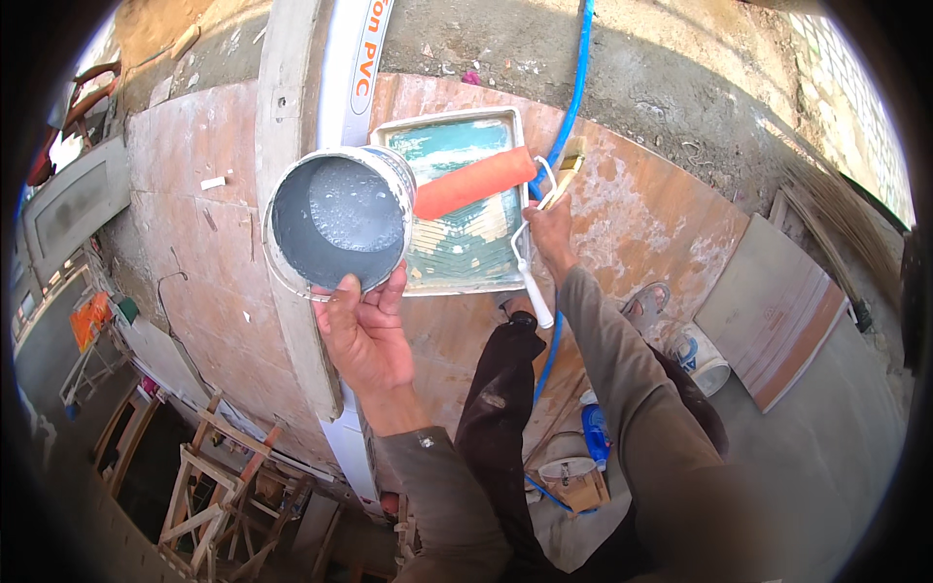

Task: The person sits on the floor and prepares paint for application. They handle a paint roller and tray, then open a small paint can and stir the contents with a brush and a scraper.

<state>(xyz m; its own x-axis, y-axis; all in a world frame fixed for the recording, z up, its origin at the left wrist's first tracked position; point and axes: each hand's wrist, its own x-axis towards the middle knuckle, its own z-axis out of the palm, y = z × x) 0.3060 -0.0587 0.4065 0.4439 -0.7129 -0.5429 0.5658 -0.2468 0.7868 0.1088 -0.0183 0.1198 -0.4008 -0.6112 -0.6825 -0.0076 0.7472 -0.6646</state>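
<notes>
My left hand (369,325) is closed on the lower rim of a small paint bucket (396,175), thumb on the near edge. The bucket tips towards me, and bubbly grey liquid (355,209) shows inside its grey-coated wall. In my right hand (552,231) is a paintbrush (567,175), its bristles pointing away from me. Just left of that hand, a paint roller (476,183) with an orange sleeve lies across a paint tray (457,290); its white handle (535,291) hangs over the tray's near right side. Green and cream paint streaks cover the tray.
A blue hose (580,68) runs behind the tray and past my right arm. A white pipe (352,68) and a grey beam (290,107) lie along the left. By my feet stand a white can (702,360), a blue bottle (595,435) and another bucket (571,473).
</notes>
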